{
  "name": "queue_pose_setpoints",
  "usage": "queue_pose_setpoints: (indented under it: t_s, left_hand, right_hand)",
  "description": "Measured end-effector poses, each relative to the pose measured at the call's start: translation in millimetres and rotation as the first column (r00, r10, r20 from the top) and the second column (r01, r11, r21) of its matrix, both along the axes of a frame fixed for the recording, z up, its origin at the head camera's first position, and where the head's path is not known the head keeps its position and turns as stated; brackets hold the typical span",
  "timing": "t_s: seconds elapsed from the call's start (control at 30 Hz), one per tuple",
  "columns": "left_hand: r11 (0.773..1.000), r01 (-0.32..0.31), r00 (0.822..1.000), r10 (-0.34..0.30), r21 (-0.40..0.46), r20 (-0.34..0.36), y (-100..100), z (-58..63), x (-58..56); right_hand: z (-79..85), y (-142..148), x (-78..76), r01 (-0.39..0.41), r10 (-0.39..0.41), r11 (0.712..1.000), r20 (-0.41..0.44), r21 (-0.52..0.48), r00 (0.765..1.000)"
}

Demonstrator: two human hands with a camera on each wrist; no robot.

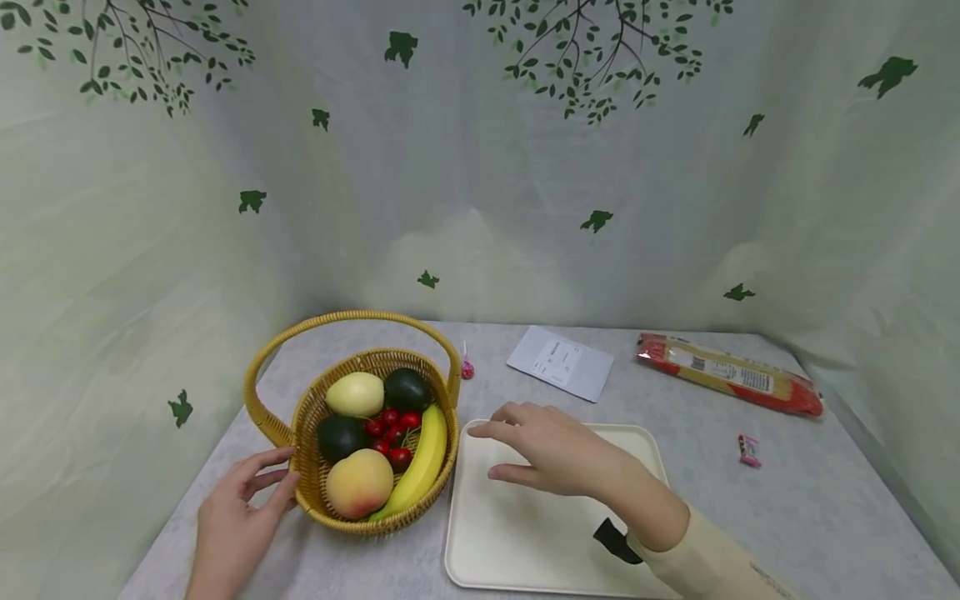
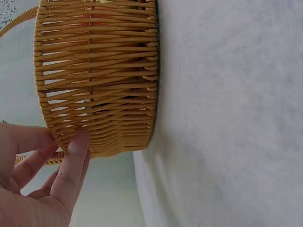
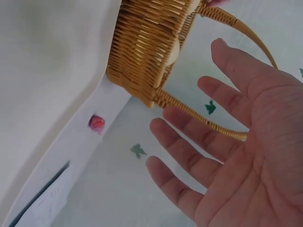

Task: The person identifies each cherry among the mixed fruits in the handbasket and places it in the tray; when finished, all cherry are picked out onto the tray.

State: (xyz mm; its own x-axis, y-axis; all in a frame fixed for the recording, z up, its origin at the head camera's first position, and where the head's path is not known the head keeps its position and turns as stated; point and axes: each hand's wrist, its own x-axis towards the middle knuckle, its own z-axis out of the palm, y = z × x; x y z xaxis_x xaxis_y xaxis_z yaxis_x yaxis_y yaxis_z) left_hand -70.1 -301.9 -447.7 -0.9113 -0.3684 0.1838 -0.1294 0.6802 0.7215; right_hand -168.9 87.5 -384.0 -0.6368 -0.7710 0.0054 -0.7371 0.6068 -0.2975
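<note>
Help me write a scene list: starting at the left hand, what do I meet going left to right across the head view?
Left hand → wicker basket → small red lollipop → pale grey card with a white label → long red-and-gold package.

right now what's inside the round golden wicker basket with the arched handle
A pale yellow fruit, two dark green oval fruits, red cherries, a round orange peach and a curved yellow banana. Anything beneath them in the basket is covered and can't be seen.
</note>
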Motion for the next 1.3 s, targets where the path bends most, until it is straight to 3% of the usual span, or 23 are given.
queue_pose_setpoints:
  t_s: [0.27, 0.47, 0.57, 0.67, 0.73, 0.87, 1.07, 1.3]
  left_hand:
    - [0.99, 0.009, 0.998, -0.018, 0.141, 0.058, -1.8, -0.5, -6.3]
    - [0.96, -0.046, 0.992, 0.011, 0.275, 0.124, -5.2, -1.8, -9.0]
    - [0.944, -0.037, 0.991, -0.008, 0.328, 0.136, -9.0, -3.0, -9.7]
    - [0.916, 0.004, 0.99, -0.06, 0.402, 0.127, -14.5, -4.4, -9.7]
    - [0.885, 0.03, 0.989, -0.095, 0.465, 0.116, -18.0, -5.1, -9.8]
    - [0.839, 0.048, 0.988, -0.121, 0.542, 0.1, -21.8, -6.1, -10.8]
    - [0.852, 0.02, 0.987, -0.1, 0.523, 0.126, -23.4, -6.6, -9.9]
    - [0.835, 0.008, 0.987, -0.096, 0.551, 0.131, -22.1, -7.0, -10.7]
  right_hand:
    - [2.6, -21.5, -7.5, -0.072, 0.072, 0.997, 0.009, 0.001, 0.997]
    - [6.6, -43.9, -14.5, -0.136, 0.136, 0.991, 0.012, -0.006, 0.991]
    - [8.8, -58.0, -20.6, -0.156, 0.156, 0.988, 0.054, -0.003, 0.986]
    - [9.8, -72.5, -28.4, -0.175, 0.174, 0.985, 0.091, -0.001, 0.981]
    - [10.2, -81.9, -33.7, -0.192, 0.191, 0.981, 0.113, -0.001, 0.975]
    - [12.2, -101.4, -42.8, -0.213, 0.207, 0.977, 0.196, 0.01, 0.959]
    - [17.3, -133.8, -55.0, -0.194, 0.151, 0.974, 0.303, 0.118, 0.941]
    - [19.9, -158.4, -70.4, -0.133, 0.061, 0.961, 0.284, 0.243, 0.957]
